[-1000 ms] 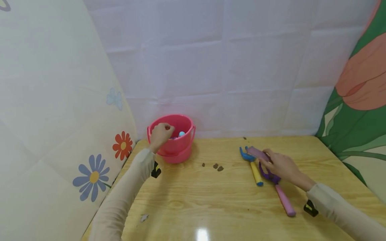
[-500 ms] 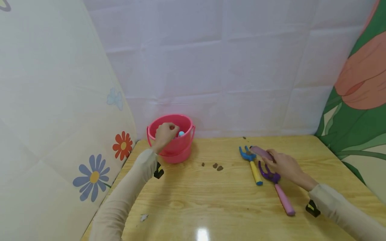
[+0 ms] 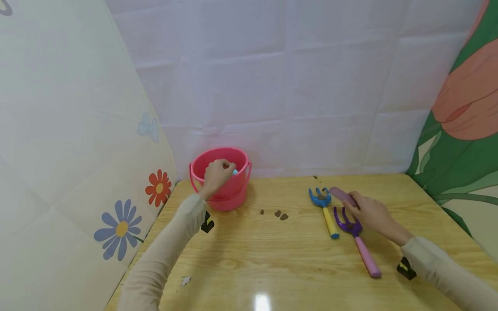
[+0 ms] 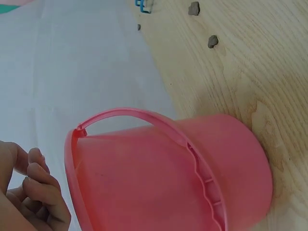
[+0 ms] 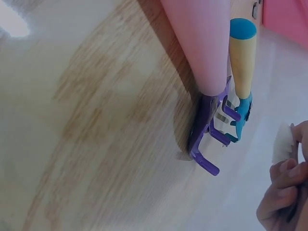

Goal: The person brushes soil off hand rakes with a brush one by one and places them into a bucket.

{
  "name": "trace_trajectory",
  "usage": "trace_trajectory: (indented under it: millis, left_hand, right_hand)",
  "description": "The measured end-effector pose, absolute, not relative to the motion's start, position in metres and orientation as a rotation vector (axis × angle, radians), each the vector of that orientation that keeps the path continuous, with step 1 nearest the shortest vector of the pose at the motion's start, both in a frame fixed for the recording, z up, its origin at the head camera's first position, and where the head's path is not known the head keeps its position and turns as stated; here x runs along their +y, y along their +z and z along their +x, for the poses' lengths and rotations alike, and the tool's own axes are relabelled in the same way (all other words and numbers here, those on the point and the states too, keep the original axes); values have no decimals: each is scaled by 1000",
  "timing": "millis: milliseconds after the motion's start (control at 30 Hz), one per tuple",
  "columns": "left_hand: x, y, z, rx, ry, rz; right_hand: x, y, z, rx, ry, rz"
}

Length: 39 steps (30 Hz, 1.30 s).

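Observation:
In the head view my left hand (image 3: 219,175) is over the near rim of the pink bucket (image 3: 229,202). Its fingers (image 4: 43,190) are curled, and nothing shows between them in the left wrist view. A light blue thing (image 3: 235,172) peeks out inside the bucket. My right hand (image 3: 373,211) grips a purple brush (image 3: 341,195), whose white bristles (image 5: 283,144) show in the right wrist view. Below the brush lie a purple hand fork (image 3: 366,257) with a pink handle and a blue hand fork (image 3: 328,220) with a yellow handle; brown bits sit on both heads.
Several brown clods (image 3: 284,217) are scattered on the wooden table (image 3: 264,255) between bucket and forks. A pale torn patch (image 3: 186,280) marks the table's near left. White cloth (image 3: 249,86) rises behind, with flower-printed sheets at both sides.
The left hand has moved right over the bucket, covering more of the light blue thing. The right hand and brush have shifted slightly right, uncovering more of both fork heads.

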<state>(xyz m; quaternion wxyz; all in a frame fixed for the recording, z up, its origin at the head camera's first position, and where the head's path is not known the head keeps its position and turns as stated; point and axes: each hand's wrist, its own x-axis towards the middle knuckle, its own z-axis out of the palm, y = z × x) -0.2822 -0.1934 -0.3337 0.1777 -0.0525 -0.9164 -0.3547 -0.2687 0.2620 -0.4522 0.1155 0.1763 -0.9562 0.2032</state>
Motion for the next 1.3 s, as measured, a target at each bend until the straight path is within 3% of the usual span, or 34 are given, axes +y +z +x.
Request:
trace_trajectory:
  millis: [533,1100,1300]
  left_hand:
    - [-162,-346,-280,-2584,-861,-219]
    - [-129,-372,-273,-2555,-889,-505]
    - [-116,-386,-270,-2623,-906,-466]
  right_hand:
    - [264,-458,-270,-2831,573,443]
    - [271,-461,-270,-2821,590,437]
    - [272,-462,-270,-2813,574,431]
